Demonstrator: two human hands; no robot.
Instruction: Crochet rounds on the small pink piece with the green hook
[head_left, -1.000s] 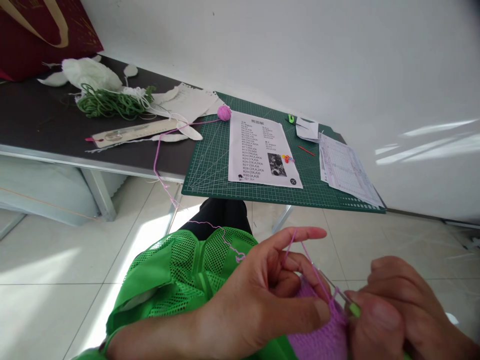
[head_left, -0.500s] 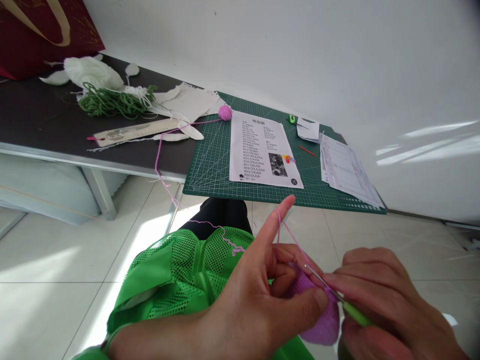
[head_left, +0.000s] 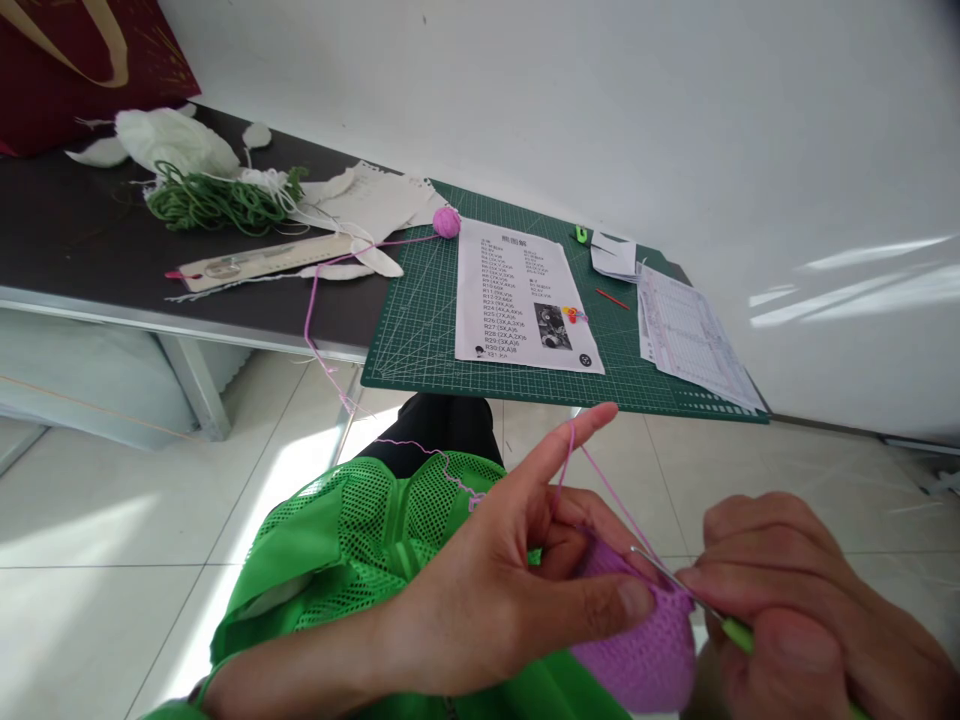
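Note:
My left hand [head_left: 525, 570] pinches a pink-purple crocheted piece [head_left: 646, 655] between thumb and fingers, its forefinger stretched out. Over that forefinger loops a pink yarn strand [head_left: 611, 490], running taut down to the work. A crochet hook [head_left: 739, 634] with a green handle and metal shaft is gripped in my right hand [head_left: 802, 600]; its tip lies at the upper edge of the crocheted piece. Loose yarn trails from my lap up to a small pink yarn ball [head_left: 447, 222] on the table. Part of the crocheted piece is hidden behind my left fingers.
A printed pattern sheet [head_left: 495, 290] lies on the green cutting mat [head_left: 420, 340]. Filled-in forms [head_left: 694, 325] are at the right. Further left are green yarn [head_left: 217, 200], white yarn [head_left: 176, 140], a ruler [head_left: 262, 262] and a red bag [head_left: 150, 60].
My right hand and the hook have shifted slightly right. The left forefinger has tipped rightward, and more of the crocheted piece shows. The whole view has moved a little.

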